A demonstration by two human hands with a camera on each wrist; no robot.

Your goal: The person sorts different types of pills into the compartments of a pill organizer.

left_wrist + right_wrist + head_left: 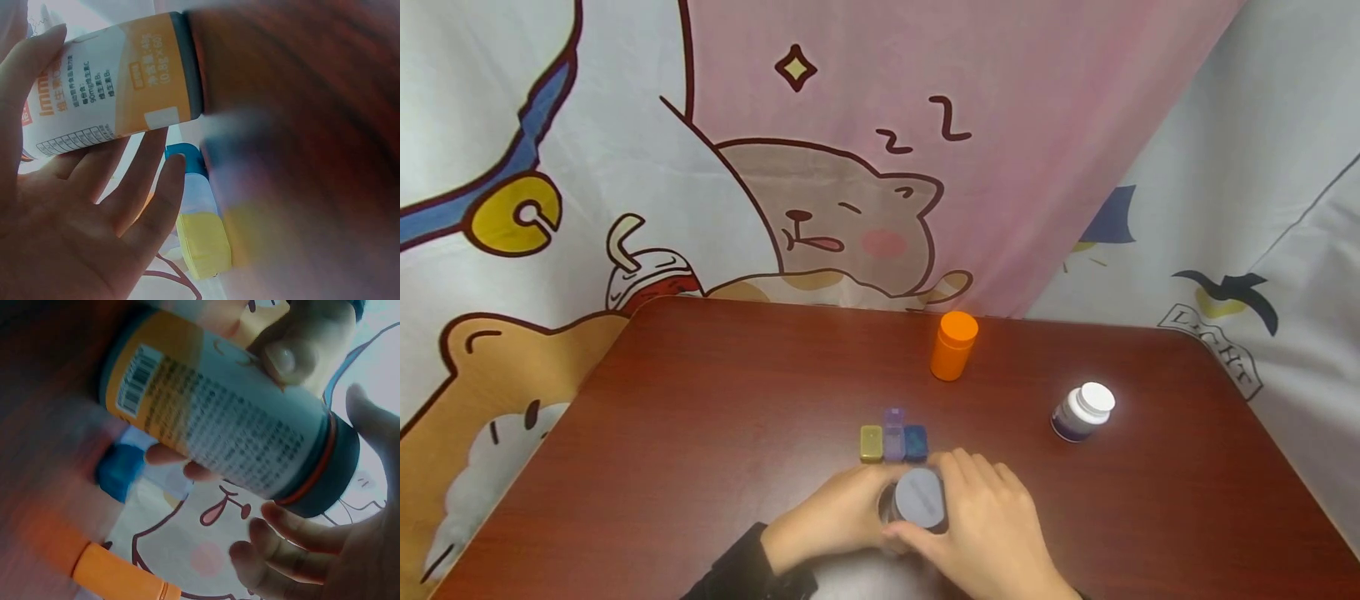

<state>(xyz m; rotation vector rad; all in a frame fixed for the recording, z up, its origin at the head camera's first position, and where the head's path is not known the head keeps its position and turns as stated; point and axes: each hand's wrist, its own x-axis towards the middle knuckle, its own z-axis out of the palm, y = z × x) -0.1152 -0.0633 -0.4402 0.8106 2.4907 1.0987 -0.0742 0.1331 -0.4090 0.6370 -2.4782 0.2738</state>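
A vitamin bottle (134,78) with a white and orange label and a dark grey cap (919,497) stands near the table's front edge. My left hand (850,508) grips its body, thumb on one side and fingers behind. Around the cap curve the thumb and fingers of my right hand (996,521); their exact contact is hard to tell. Just beyond the bottle lies a small pill box with a yellow compartment (871,443), a purple compartment (894,445) and a blue compartment (916,443). The purple lid (894,417) is raised; the yellow and blue lids look closed.
An orange bottle (954,346) stands toward the back of the brown table (700,400). To the right is a white bottle (1082,412) with a white cap and a dark lower label. A printed cloth (1037,125) hangs behind the table.
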